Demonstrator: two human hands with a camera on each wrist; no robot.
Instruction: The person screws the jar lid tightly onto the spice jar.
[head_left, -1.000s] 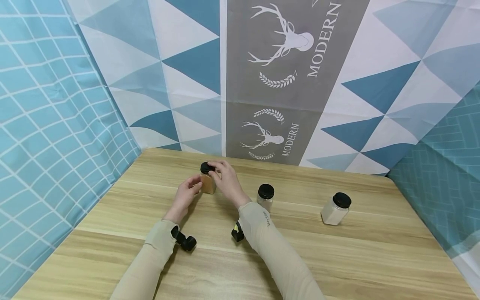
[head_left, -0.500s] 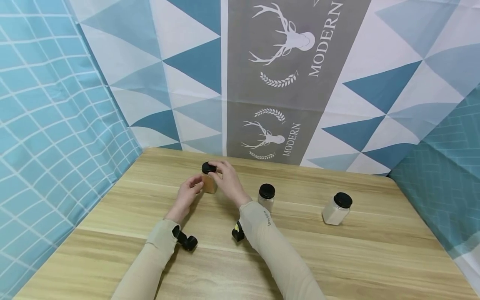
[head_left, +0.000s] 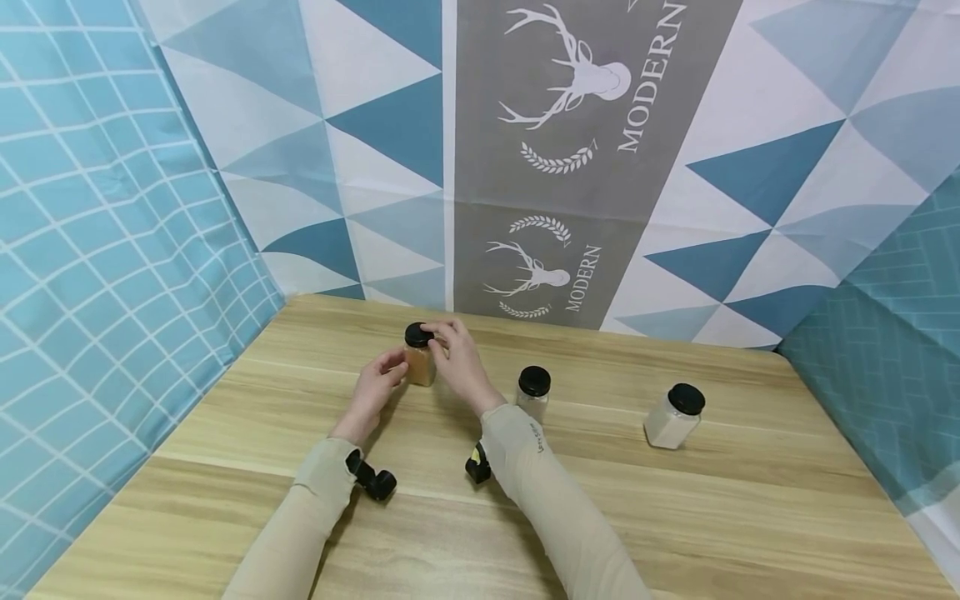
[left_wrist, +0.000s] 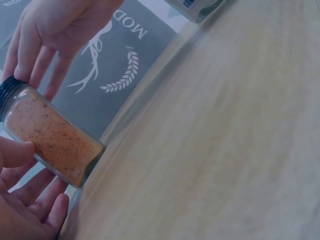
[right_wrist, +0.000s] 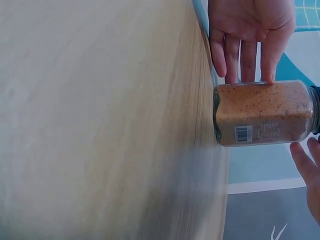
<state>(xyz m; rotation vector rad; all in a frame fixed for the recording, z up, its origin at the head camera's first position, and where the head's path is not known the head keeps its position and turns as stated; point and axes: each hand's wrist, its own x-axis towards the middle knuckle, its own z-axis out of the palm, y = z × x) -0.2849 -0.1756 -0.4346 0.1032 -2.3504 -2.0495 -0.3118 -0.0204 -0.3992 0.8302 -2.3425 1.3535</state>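
A glass spice jar with orange-brown speckled contents and a black lid stands upright at the back left of the table. My left hand is at its left side, thumb and fingertips against the glass. In the right wrist view, the left fingers look nearly straight beside the jar. From the right, my right hand reaches the lid, its index finger over the top and thumb at the side. The left wrist view shows several right fingers hanging behind the jar.
Another black-lidded jar stands right of the hands, partly covered by the right sleeve. A third jar with pale contents is farther right. A patterned cloth backdrop rises behind the wooden table.
The right hand has shifted slightly right on the lid, and more of the lid and jar shows. The left hand and the other jars stay about where they were.
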